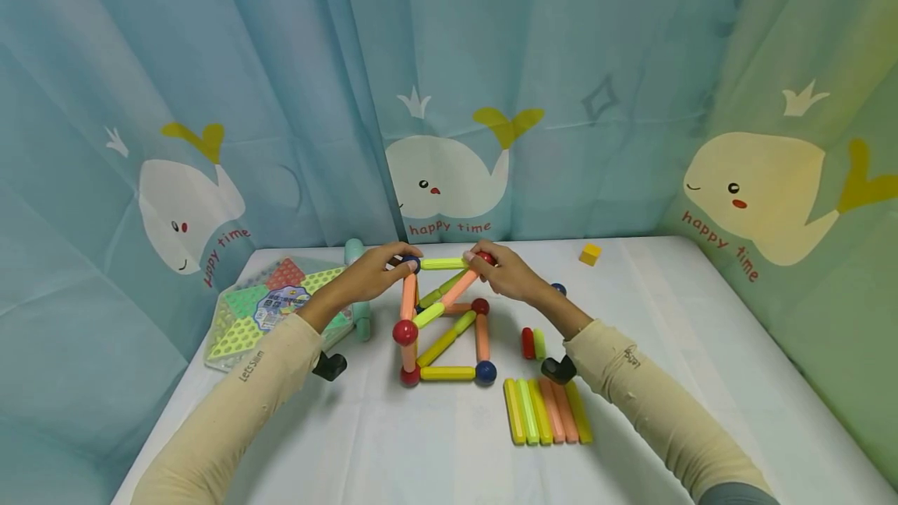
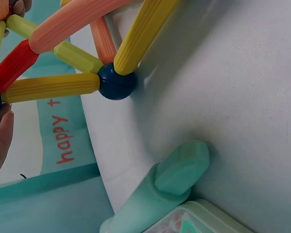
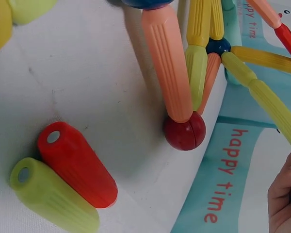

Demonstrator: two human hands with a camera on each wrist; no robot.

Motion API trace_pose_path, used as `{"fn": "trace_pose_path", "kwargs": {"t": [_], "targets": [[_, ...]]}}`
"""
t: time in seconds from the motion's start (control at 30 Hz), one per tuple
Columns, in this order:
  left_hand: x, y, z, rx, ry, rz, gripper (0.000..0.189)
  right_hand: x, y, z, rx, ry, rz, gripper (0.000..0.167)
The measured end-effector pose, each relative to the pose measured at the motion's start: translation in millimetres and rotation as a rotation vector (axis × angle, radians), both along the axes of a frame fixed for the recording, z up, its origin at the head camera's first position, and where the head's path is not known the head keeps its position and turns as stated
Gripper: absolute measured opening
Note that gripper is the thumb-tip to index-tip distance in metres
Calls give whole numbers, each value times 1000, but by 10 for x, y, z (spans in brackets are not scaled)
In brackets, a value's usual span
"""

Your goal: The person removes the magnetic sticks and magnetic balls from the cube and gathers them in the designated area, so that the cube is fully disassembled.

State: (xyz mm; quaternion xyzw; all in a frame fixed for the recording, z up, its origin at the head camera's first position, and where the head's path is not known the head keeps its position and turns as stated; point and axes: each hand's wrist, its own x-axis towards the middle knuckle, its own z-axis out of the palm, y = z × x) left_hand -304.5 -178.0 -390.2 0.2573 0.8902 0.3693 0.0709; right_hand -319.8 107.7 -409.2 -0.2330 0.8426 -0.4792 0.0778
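As forearms [image 1: 242,396] converge | left fingers [image 1: 395,248] grip blue ball [image 1: 411,264] | right fingers [image 1: 490,246], red ball [image 1: 487,259]

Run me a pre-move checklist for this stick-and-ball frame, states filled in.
1. Left hand gripping the top blue ball: ok.
2. Right hand holding the upper red ball corner: ok.
3. Upright on the front right base blue ball: not ok, none stands there.
4. Upright from the back right base red ball: not ok, none seen.
5. Spare sticks set out: ok, six in a row.
6. Joint under the right hand fully seated: cannot tell, fingers cover it.
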Motion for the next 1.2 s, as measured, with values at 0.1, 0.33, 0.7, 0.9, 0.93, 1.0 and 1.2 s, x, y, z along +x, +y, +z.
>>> {"fn": "trace_pose_path", "kwargs": {"t": [0.1, 0.33, 0.7, 0.9, 0.93, 1.0, 1.2], "targets": [[-3, -3, -2, 1, 1, -4, 34, -1, 9, -10, -5, -25, -11, 28], [-3, 4, 2, -1, 4, -15, 36, 36, 82, -28, -19, -157, -92, 53], [-4, 7, 10, -7, -2, -8, 37, 152, 136, -53, -15, -237, -141, 64], [1, 4, 12, -7, -3, -3, 37, 212, 111, -48, -15, -239, -173, 66], [4, 6, 13, -8, -3, -2, 36, 220, 105, -52, -17, -244, -182, 67], [10, 9, 16, -11, -3, 2, 35, 236, 100, -55, -16, -249, -193, 71], [16, 16, 22, -17, -2, 8, 32, 292, 87, -61, -27, -308, -221, 70]]}}
